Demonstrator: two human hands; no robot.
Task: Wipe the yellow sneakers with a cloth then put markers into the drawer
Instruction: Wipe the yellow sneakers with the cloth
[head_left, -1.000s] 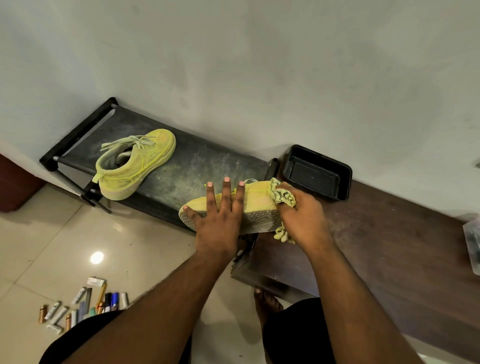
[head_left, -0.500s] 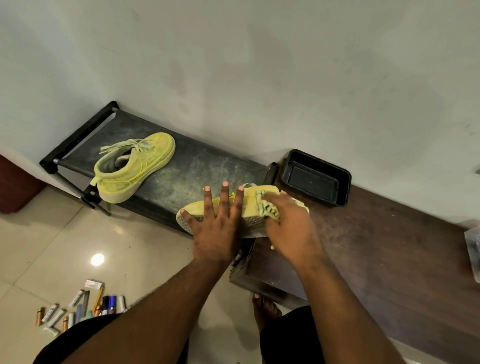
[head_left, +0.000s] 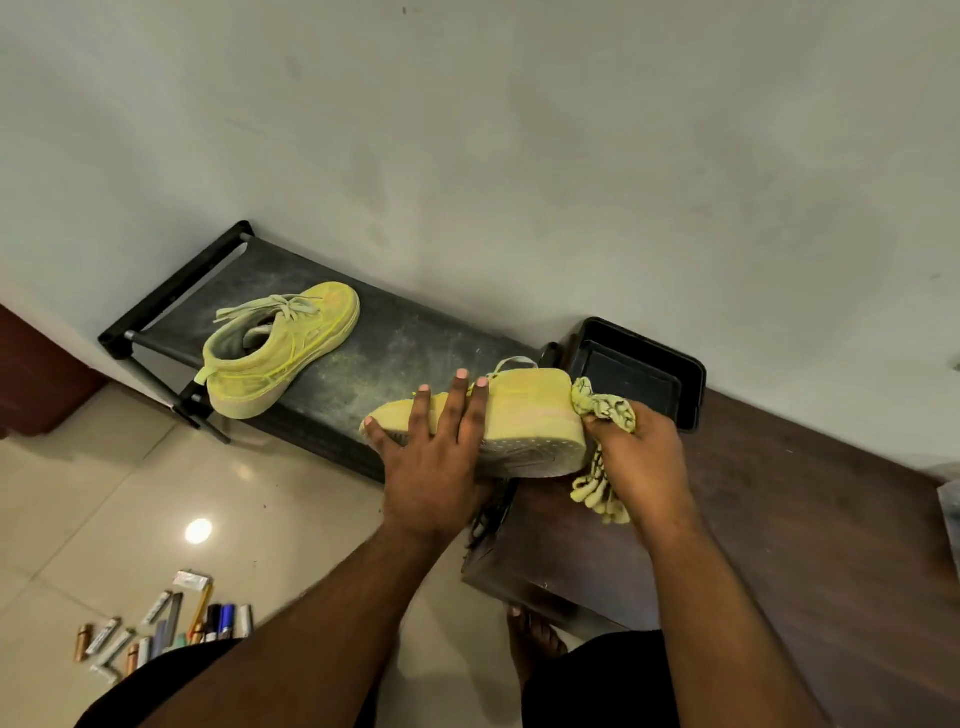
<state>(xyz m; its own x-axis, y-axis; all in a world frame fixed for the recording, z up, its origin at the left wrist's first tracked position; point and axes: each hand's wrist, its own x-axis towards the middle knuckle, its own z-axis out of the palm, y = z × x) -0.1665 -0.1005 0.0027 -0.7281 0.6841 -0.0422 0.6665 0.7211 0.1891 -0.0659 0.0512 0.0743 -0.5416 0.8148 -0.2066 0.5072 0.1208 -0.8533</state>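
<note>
One yellow sneaker (head_left: 524, 415) lies on its side, sole toward me, across the gap between the black rack and the wooden bench. My left hand (head_left: 434, 457) presses flat on it with straight, spread fingers. My right hand (head_left: 636, 462) grips a yellow patterned cloth (head_left: 605, 408) against the sneaker's right end; the cloth's fringe hangs below the hand. The second yellow sneaker (head_left: 275, 351) stands upright on the rack to the left. Several markers (head_left: 171, 629) lie on the tiled floor at lower left.
A black shoe rack (head_left: 374, 343) stands against the wall. A dark wooden bench (head_left: 805, 519) runs to the right, with a black plastic tray (head_left: 644, 364) at its far left end. My bare foot (head_left: 535, 639) is on the floor below the bench.
My right hand with the cloth slid left over the sneaker, then back to its right end. The left hand kept pressing on the sneaker.
</note>
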